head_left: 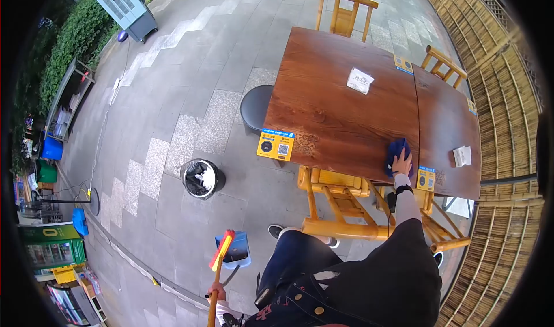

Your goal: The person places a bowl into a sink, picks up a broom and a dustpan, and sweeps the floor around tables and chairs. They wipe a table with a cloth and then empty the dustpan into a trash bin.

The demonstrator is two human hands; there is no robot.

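My left hand (217, 291) is closed round the wooden handle of a broom (216, 272), whose red and yellow head points up. A dark handle from the blue dustpan (245, 252) also runs to this hand; the pan sits on the ground with its dark inside showing. At the near edge of the brown wooden table (334, 96), my right hand (402, 164) grips a dark blue cloth (395, 150), bunched on the tabletop. The fingers lie over the cloth, and its far part sticks out beyond them.
Bamboo chairs (346, 229) stand between me and the table. A round dark stool (257, 107) is at its left side. A black bin (202, 178) with white waste stands on the paving. Packs of tissues (359, 80) and yellow code stickers (276, 144) lie on the table. A bamboo fence (502, 96) runs along the right.
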